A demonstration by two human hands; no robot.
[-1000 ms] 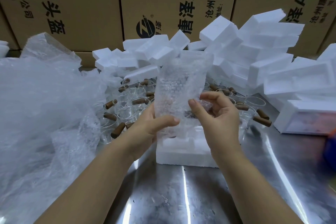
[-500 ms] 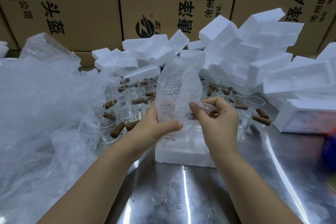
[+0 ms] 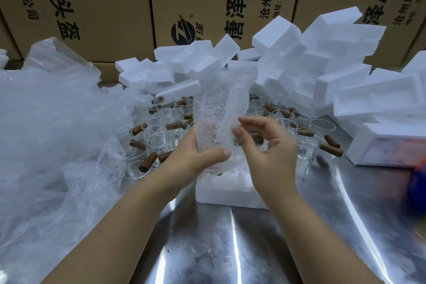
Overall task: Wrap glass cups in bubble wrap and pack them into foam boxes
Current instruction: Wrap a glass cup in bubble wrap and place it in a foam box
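A glass cup sits inside an upright bubble wrap sleeve (image 3: 221,108), held above an open white foam box (image 3: 228,193) on the steel table. My left hand (image 3: 196,157) grips the lower part of the wrapped cup, thumb across the front. To its right, my right hand (image 3: 267,150) has curled fingers that touch the wrap's right edge at the fingertips. The cup's brown handle shows dimly through the wrap by my right fingers. Several bare glass cups with brown handles (image 3: 161,131) stand behind my hands.
A big heap of bubble wrap (image 3: 50,136) fills the left. White foam boxes and lids (image 3: 322,64) are piled at the back and right, before cardboard cartons (image 3: 96,7). A closed foam box (image 3: 389,145) lies at right. The steel table (image 3: 207,249) shines in front.
The top of the bubble wrap has narrowed and drawn in round the cup. My right hand has loosened, its fingers now spread more and only touching the wrap's edge.
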